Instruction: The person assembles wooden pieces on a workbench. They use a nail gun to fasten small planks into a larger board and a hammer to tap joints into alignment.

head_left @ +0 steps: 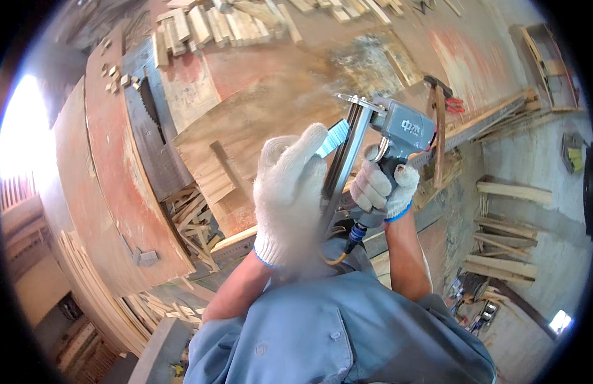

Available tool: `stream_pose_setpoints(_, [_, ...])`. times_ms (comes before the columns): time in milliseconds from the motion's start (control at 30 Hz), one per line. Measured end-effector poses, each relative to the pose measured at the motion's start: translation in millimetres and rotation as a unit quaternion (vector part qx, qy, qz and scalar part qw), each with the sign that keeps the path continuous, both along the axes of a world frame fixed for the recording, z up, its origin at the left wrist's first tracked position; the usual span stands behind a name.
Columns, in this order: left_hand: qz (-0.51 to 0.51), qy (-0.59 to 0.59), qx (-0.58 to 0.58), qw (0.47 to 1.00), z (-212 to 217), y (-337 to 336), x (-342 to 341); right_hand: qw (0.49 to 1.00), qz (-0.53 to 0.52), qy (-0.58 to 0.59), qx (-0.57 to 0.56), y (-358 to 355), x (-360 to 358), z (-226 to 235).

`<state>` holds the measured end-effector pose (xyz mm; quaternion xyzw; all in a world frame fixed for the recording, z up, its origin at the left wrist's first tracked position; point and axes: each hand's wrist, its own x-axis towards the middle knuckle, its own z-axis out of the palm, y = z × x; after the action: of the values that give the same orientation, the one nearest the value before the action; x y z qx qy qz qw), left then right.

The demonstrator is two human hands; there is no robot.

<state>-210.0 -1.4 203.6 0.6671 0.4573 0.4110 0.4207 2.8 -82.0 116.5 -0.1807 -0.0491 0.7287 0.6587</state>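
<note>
My right hand [381, 187], in a white knit glove, is wrapped round the black grip of a grey air nail gun [405, 128]. The gun's long metal magazine [355, 144] slants down toward my body. A blue air fitting [356, 234] with a yellowish hose hangs below the grip. Between thumb and fingers of my gloved left hand [287, 182] is a pale, shiny strip of nails [333, 138], held beside the magazine. Whether the strip touches the magazine I cannot tell. A blur covers the left wrist and the magazine's lower end.
Under the gun lies a plywood sheet [264, 115] on the workbench. Several cut wood pieces [213, 25] line its far side. A handsaw [150, 112] rests at left. A hammer [439, 137] and red-handled pliers [454, 105] lie at right. Scrap wood [191, 214] fills a gap at the left.
</note>
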Motion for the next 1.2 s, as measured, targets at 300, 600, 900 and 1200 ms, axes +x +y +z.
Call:
stream_pose_setpoints(300, [-0.168,0.024,-0.025,0.985,-8.3,-5.5,67.3,0.997,-0.061,0.002,0.043,-38.2,28.0,-22.4])
stream_pose_setpoints(600, [-0.258,-0.054,-0.404,0.876,-52.2,-23.8,36.7,0.981,-0.185,0.021,0.057,-57.4,93.5,-31.5])
stream_pose_setpoints(900, [-0.128,-0.044,-0.296,0.946,-79.6,-47.7,133.4,0.978,-0.198,-0.042,-0.044,-58.3,125.2,-29.3])
stream_pose_setpoints(1200, [-0.018,0.293,0.206,0.934,-166.1,127.8,181.1,0.91,-0.128,-0.324,-0.224,-57.3,241.5,-42.5])
